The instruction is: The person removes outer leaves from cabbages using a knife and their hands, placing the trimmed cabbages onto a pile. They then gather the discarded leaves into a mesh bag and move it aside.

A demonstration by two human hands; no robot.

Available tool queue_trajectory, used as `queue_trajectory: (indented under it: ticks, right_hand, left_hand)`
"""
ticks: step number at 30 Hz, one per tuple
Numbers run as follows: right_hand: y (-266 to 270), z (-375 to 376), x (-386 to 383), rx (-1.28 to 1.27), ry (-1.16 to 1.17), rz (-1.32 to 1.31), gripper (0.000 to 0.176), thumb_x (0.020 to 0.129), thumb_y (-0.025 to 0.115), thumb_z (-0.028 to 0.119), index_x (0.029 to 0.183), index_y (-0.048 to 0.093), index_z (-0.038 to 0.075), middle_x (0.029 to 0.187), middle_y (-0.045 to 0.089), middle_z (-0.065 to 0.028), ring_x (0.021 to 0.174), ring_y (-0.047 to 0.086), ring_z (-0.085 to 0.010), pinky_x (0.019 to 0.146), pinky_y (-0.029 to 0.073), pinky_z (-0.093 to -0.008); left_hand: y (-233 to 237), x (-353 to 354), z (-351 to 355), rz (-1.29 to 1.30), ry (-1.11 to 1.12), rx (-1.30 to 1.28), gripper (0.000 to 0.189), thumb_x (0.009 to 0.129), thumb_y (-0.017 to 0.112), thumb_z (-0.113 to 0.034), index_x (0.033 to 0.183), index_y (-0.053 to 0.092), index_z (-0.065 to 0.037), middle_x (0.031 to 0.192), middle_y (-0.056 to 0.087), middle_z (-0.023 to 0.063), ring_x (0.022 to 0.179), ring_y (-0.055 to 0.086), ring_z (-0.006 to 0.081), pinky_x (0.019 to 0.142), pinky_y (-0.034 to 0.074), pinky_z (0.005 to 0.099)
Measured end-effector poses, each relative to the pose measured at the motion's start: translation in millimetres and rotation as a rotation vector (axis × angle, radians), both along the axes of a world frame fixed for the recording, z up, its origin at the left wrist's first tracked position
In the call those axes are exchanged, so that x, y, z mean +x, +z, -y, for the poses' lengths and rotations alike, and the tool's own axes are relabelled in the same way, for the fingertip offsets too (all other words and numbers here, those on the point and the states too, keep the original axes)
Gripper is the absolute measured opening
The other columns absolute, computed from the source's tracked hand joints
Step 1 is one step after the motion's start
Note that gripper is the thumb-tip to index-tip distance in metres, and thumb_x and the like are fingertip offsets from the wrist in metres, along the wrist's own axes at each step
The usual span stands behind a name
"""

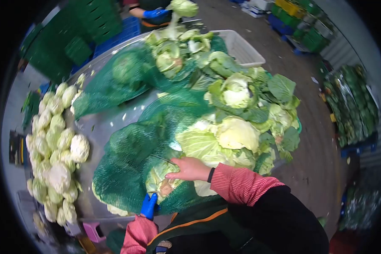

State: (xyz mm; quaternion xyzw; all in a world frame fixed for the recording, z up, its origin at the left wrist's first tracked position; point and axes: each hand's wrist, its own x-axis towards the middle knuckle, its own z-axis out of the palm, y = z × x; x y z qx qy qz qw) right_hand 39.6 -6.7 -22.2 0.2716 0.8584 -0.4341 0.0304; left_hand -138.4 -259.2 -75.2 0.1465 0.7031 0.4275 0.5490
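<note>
A cabbage (154, 177) with a browned cut stem lies near the table's front edge, at the mouth of a green mesh sack (125, 169). My left hand (148, 206), in a blue glove, grips its near side. Bare, my right hand (189, 168) is closed around a knife (160, 158), whose thin blade points left over the cabbage. The handle is hidden in my palm. Loose pale leaves and a large cabbage (238, 132) lie just beyond my right hand.
Trimmed cabbages (55, 139) are piled at the table's left end. Another mesh sack (118, 78) lies farther back. Across the table, a co-worker's blue-gloved hand (155, 13) is beside a cabbage. A white bin (241, 48) stands behind, with stacked green crates (78, 29) at the back left.
</note>
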Motion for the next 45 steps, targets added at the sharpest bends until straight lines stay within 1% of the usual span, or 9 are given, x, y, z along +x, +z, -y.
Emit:
queue_trajectory:
  ticks: [5, 8, 11, 17, 25, 28, 34, 37, 45]
  right_hand:
    - [4.4, -17.9, 23.6, -0.273, -0.213, -0.237, 0.072, 0.086, 0.058, 0.063, 0.124, 0.055, 0.001, 0.103, 0.065, -0.0244, 0.1, 0.063, -0.0364, 0.087, 0.048, -0.042]
    - [17.5, -37.0, 38.4, -0.519, -0.398, -0.491, 0.066, 0.089, 0.058, 0.057, 0.129, 0.05, 0.004, 0.087, 0.062, -0.0128, 0.07, 0.058, -0.0203, 0.063, 0.048, -0.0336]
    - [26.1, -65.2, 54.6, -0.63, -0.412, -0.472, 0.065, 0.091, 0.057, 0.056, 0.132, 0.046, 0.006, 0.073, 0.054, -0.0027, 0.048, 0.045, -0.0082, 0.043, 0.039, -0.0248]
    - [-10.8, -71.9, 69.0, 0.021, -0.6, -0.33, 0.052, 0.094, 0.051, 0.05, 0.119, 0.052, 0.004, 0.085, 0.064, -0.0204, 0.083, 0.062, -0.0428, 0.075, 0.049, -0.048]
    - [74.2, -62.9, 79.5, 0.261, -0.398, -0.129, 0.073, 0.087, 0.054, 0.062, 0.137, 0.042, 0.011, 0.106, 0.057, -0.0271, 0.084, 0.064, -0.0407, 0.07, 0.053, -0.0461]
    - [66.8, -55.1, 65.4, 0.328, -0.346, -0.134, 0.072, 0.084, 0.056, 0.063, 0.131, 0.045, 0.01, 0.101, 0.057, -0.0276, 0.078, 0.065, -0.0385, 0.062, 0.054, -0.0443]
    - [60.1, -56.5, 27.8, 0.452, -0.256, -0.082, 0.07, 0.083, 0.057, 0.063, 0.127, 0.046, 0.01, 0.101, 0.058, -0.0262, 0.079, 0.067, -0.037, 0.061, 0.055, -0.0423]
    - [56.5, -68.6, 23.0, 0.333, -0.249, -0.051, 0.073, 0.082, 0.056, 0.068, 0.129, 0.047, 0.013, 0.101, 0.06, -0.0221, 0.077, 0.067, -0.0331, 0.059, 0.054, -0.0425]
    - [45.5, -81.6, 58.1, 0.093, -0.42, -0.258, 0.059, 0.09, 0.057, 0.051, 0.129, 0.049, 0.009, 0.108, 0.063, -0.0235, 0.093, 0.065, -0.0349, 0.081, 0.051, -0.04]
  left_hand:
    - [74.8, 9.2, -38.4, -0.138, -0.02, 0.381, 0.065, 0.084, 0.072, -0.023, 0.138, 0.044, -0.003, 0.119, 0.059, 0.0097, 0.093, 0.059, 0.0178, 0.081, 0.048, 0.0312]
    - [149.3, 22.0, -84.2, -0.361, -0.189, 0.48, 0.082, 0.071, 0.083, -0.02, 0.139, 0.041, 0.001, 0.128, 0.053, 0.0146, 0.108, 0.055, 0.0248, 0.1, 0.042, 0.0384]
    - [194.1, 28.1, -141.9, -1.275, -0.594, 0.5, 0.089, 0.067, 0.086, -0.019, 0.139, 0.039, 0.003, 0.13, 0.05, 0.0165, 0.115, 0.052, 0.0266, 0.103, 0.039, 0.0384]
    - [79.5, 44.0, -189.8, -0.856, -0.417, 0.563, 0.1, 0.062, 0.089, -0.024, 0.142, 0.036, 0.003, 0.13, 0.049, 0.0211, 0.117, 0.051, 0.0351, 0.104, 0.04, 0.0424]
    - [108.4, 87.6, -185.2, -1.174, -0.531, 0.586, 0.095, 0.067, 0.086, -0.025, 0.141, 0.036, 0.005, 0.123, 0.054, 0.024, 0.113, 0.055, 0.0384, 0.1, 0.043, 0.0442]
    - [130.3, 80.4, -141.4, -0.469, -0.437, 0.204, 0.085, 0.075, 0.08, -0.037, 0.137, 0.042, 0.005, 0.118, 0.06, 0.025, 0.11, 0.059, 0.0385, 0.097, 0.045, 0.0437]
    - [87.6, 24.9, -53.2, -0.495, -0.912, -0.523, 0.092, 0.077, 0.065, -0.067, 0.134, 0.049, 0.003, 0.131, 0.056, 0.0254, 0.122, 0.055, 0.0356, 0.103, 0.043, 0.0395]
    - [61.7, 10.9, -70.5, -0.27, -0.122, 0.098, 0.083, 0.079, 0.08, -0.024, 0.145, 0.035, -0.001, 0.137, 0.051, 0.0203, 0.127, 0.049, 0.0294, 0.105, 0.041, 0.0406]
    - [77.7, 52.5, -185.6, -0.368, -0.311, 0.444, 0.111, 0.068, 0.087, -0.034, 0.152, 0.02, -0.008, 0.145, 0.041, 0.0169, 0.131, 0.045, 0.0267, 0.106, 0.04, 0.0386]
